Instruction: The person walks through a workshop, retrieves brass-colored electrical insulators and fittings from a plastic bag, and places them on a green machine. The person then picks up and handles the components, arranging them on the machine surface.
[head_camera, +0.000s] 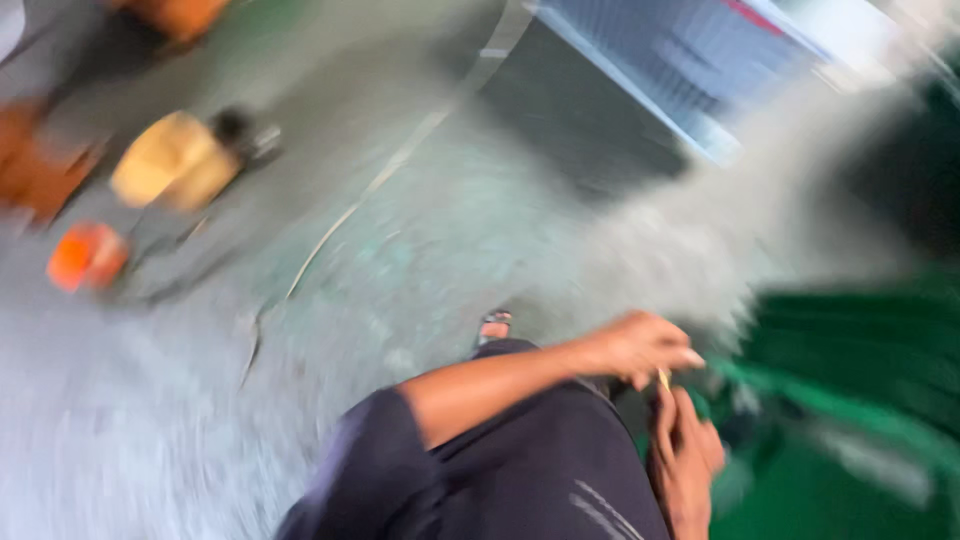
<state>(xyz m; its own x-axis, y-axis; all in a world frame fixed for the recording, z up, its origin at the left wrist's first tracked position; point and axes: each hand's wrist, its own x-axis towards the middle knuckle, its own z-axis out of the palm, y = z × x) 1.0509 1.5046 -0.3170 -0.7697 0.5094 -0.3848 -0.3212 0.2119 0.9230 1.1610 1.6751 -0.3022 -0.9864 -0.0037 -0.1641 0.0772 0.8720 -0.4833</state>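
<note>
Heavily blurred view, looking down.

- My left hand (640, 345): reaching across my dark-clothed lap, fingers curled around a small yellowish object (663, 378); the pinch looks closed, though blur hides the grip.
- My right hand (685, 460): below it, fingers raised to the same small object, apparently steadying it; whether it grips, I cannot tell.
- Green frame or machine part (850, 400): just beside both hands, to the right.
- Grey concrete floor (420, 260): carries a tan bag-like bundle (175, 160) and an orange object (88, 255), well apart.
- My sandalled foot (495, 325).

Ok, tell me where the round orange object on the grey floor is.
The round orange object lies at the far left of the head view on the grey floor, just below a blurred yellow container.
</note>
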